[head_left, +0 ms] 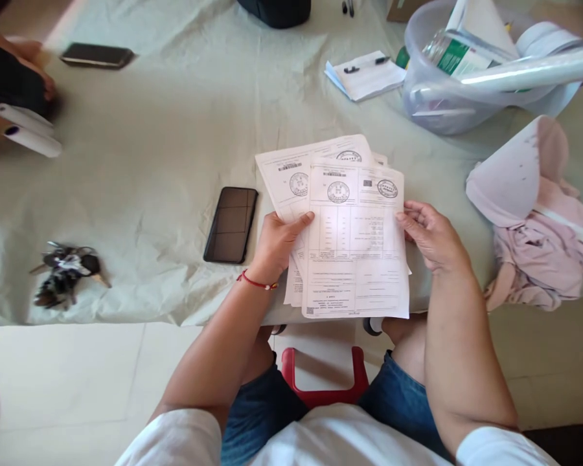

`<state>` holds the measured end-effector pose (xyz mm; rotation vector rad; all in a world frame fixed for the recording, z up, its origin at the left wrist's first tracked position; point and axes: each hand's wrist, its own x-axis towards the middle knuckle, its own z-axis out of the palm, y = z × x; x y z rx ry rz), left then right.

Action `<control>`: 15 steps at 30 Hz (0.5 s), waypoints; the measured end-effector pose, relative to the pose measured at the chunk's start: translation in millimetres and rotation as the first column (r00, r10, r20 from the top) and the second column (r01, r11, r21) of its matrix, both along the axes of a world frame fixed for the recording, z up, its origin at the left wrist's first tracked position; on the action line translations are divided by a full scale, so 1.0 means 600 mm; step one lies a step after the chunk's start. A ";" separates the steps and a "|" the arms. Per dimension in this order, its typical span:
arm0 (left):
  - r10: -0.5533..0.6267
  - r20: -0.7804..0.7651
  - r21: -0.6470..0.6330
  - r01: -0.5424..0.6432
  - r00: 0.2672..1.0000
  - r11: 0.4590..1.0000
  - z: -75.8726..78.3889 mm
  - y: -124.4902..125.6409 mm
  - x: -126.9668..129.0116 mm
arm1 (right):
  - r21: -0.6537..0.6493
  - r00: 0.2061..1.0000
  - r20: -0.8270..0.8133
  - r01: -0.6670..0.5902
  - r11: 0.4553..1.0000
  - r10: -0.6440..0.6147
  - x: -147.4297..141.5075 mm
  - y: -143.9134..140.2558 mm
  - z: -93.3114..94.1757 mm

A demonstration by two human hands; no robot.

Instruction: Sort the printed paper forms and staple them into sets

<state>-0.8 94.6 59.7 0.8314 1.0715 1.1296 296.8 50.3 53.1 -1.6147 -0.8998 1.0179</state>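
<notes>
Several printed paper sheets (357, 272), with round stamps and barcodes, fan out at the near edge of the cloth-covered table. The print on the top sheet is upside down. My left hand (282, 241) grips the sheets by their left side, thumb on top; a red string bracelet circles that wrist. On the opposite side, my right hand (430, 233) pinches the right edge between thumb and fingers. Its lower fingertips are hidden behind the paper. A dark smartphone (230, 224) lies just left of my left hand.
Keys (70, 272) lie at the near left. A pink cap (510, 175) rests on pink cloth (544, 252) at right. Behind are a plastic basin (432, 107) holding rolls and papers, and a notepad (366, 76) with a pen. Another phone (97, 55) is beside a person's hand (48, 84).
</notes>
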 end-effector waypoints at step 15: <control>-0.065 -0.020 -0.020 0.064 0.998 0.998 0.000 -0.005 -0.004 | 0.285 0.947 0.054 0.290 0.914 -0.317 0.066 -0.004 0.003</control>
